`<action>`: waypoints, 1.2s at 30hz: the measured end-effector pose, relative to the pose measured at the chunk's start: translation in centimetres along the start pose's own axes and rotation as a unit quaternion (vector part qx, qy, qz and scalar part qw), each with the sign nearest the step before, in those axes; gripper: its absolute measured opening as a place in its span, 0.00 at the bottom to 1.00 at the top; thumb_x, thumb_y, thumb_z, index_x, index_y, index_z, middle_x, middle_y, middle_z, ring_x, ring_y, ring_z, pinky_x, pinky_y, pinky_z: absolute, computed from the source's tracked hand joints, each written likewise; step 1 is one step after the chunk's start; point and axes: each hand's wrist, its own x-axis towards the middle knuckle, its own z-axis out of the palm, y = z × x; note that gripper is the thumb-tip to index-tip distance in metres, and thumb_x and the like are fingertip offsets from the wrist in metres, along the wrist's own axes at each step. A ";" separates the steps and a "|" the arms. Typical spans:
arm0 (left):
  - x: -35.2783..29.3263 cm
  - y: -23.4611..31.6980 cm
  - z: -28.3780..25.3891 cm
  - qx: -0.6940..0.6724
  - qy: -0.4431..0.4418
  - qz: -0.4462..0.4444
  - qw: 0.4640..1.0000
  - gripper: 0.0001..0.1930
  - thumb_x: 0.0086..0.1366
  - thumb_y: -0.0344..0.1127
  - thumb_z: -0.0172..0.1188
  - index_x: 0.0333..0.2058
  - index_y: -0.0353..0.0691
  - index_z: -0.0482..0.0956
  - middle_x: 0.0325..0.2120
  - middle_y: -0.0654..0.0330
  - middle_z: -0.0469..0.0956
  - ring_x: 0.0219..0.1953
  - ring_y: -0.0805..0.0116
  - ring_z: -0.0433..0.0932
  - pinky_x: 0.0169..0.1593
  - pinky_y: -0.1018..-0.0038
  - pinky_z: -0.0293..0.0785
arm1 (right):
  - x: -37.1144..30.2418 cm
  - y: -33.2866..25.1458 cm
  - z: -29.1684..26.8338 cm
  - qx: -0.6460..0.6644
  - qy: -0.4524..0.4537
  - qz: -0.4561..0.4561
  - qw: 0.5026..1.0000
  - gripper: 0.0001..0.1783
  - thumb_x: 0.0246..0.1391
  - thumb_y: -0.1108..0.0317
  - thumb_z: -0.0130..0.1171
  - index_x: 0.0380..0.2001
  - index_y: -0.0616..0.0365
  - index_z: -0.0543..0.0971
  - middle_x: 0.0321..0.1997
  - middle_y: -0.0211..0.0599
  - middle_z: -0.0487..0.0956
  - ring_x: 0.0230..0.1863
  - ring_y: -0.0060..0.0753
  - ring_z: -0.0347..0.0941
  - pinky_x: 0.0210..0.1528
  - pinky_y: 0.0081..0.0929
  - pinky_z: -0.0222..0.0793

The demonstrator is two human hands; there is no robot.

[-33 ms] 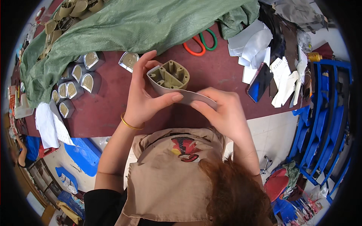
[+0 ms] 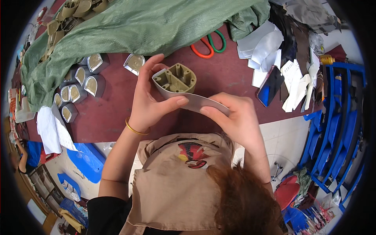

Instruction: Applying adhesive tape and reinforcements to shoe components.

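Observation:
A hollow olive plastic block [image 2: 180, 83], shaped like a shoe heel with small posts inside, is held above the table's front part. My left hand [image 2: 149, 100] grips it, with the thumb pressing a thin grey strip [image 2: 194, 102] against its near side and the fingers at its far left. The strip runs around the block's left side and extends right as a loose tail. My right hand [image 2: 239, 117] pinches that tail's end between thumb and fingers. Left of my hands, several grey-covered heels [image 2: 94, 86] stand on the table, and one more [image 2: 134, 62] lies just behind.
A green woven sheet [image 2: 137, 25] spreads over the back of the dark red table [image 2: 113, 117], beside piled bare heels [image 2: 72, 11]. Scissors [image 2: 207, 49] with red and green handles lie behind the block. Grey scraps [image 2: 262, 45] and a phone [image 2: 270, 88] sit at right, near a blue rack [image 2: 333, 129].
My right hand has shifted slightly to the right with the strip's end, and more of the strip shows between my thumbs. The left hand and the block have barely moved.

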 end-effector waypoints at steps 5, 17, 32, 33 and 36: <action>-0.4 0.0 -0.1 -0.206 -0.043 -0.148 0.966 0.44 0.43 0.35 0.75 0.58 0.36 0.62 0.47 0.60 0.74 0.50 0.70 0.73 0.55 0.73 0.69 | -0.8 -1.0 -1.4 0.083 0.066 0.018 0.994 0.07 0.44 0.75 0.69 0.27 0.64 0.81 0.23 0.28 0.80 0.25 0.14 0.72 0.27 0.14 0.65; -1.1 -1.1 0.5 -0.337 -0.119 -0.204 0.912 0.46 0.42 0.47 0.74 0.57 0.32 0.64 0.48 0.56 0.75 0.49 0.68 0.76 0.55 0.71 0.70 | -0.4 -0.8 -2.2 0.196 0.079 0.068 0.975 0.07 0.46 0.72 0.70 0.27 0.63 0.82 0.24 0.28 0.80 0.25 0.13 0.71 0.27 0.13 0.65; -1.8 -3.7 1.7 -0.559 -0.237 -0.173 0.775 0.58 0.37 0.57 0.74 0.62 0.28 0.55 0.54 0.50 0.70 0.55 0.62 0.72 0.58 0.66 0.69 | 1.5 1.6 0.6 0.472 -0.041 0.083 0.877 0.11 0.45 0.69 0.71 0.28 0.61 0.78 0.26 0.30 0.79 0.24 0.16 0.71 0.25 0.15 0.66; -1.7 -3.3 2.0 -0.568 -0.219 -0.185 0.771 0.61 0.37 0.60 0.73 0.63 0.29 0.52 0.54 0.52 0.70 0.55 0.62 0.71 0.58 0.66 0.68 | 1.2 1.4 1.4 0.521 -0.040 0.058 0.850 0.13 0.49 0.66 0.68 0.34 0.60 0.75 0.28 0.28 0.77 0.26 0.16 0.71 0.26 0.15 0.66; -0.3 -2.4 2.9 -0.604 -0.248 -0.130 0.746 0.62 0.46 0.84 0.43 0.66 0.36 0.49 0.53 0.58 0.69 0.53 0.64 0.71 0.58 0.66 0.66 | 0.5 0.4 3.3 0.544 0.070 0.066 0.834 0.11 0.58 0.67 0.58 0.40 0.58 0.71 0.36 0.28 0.75 0.32 0.17 0.70 0.31 0.17 0.67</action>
